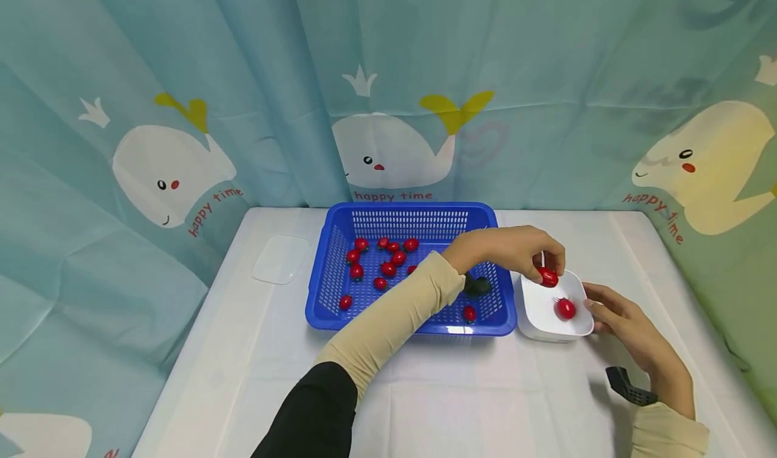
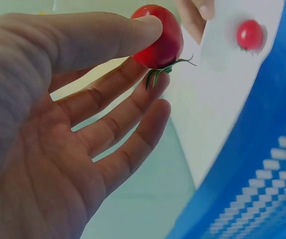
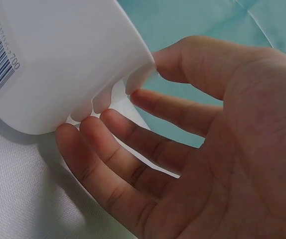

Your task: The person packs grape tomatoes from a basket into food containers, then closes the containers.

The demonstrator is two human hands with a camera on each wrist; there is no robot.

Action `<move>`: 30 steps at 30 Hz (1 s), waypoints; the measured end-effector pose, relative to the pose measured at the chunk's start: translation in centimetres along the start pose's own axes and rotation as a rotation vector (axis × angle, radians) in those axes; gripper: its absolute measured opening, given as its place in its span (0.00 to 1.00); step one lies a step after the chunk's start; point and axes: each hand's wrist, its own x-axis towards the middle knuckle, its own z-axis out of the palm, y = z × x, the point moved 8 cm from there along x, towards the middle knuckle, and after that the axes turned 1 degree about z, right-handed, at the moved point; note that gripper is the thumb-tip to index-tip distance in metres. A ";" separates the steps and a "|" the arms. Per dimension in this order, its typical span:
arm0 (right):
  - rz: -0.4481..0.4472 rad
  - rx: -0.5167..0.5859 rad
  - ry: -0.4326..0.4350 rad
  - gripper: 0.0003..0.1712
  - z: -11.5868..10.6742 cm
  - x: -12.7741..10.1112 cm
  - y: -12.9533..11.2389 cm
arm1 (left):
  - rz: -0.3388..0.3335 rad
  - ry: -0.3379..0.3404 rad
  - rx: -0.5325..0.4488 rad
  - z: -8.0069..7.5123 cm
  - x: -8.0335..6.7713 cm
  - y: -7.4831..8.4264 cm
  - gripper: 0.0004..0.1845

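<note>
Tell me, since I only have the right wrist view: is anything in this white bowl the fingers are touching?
Observer: Yes, one cherry tomato lies inside the white bowl.
Reviewer: What is the other hand doing?
Observer: The left hand pinches a second cherry tomato over the bowl's rim.
Reviewer: Where do they come from?
Observer: A blue basket beside the bowl holds more cherry tomatoes.
</note>
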 end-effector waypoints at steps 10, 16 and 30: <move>-0.015 0.032 -0.001 0.20 -0.1 0.0 -0.1 | -0.061 -0.085 0.023 2.3 4.0 0.9 0.14; -0.037 0.064 -0.012 0.21 -0.1 -0.1 -0.1 | -0.104 -0.146 0.040 4.2 5.6 1.0 0.13; -0.060 0.053 -0.017 0.23 0.0 -0.1 -0.2 | -0.285 -0.290 0.029 6.2 6.3 -0.3 0.13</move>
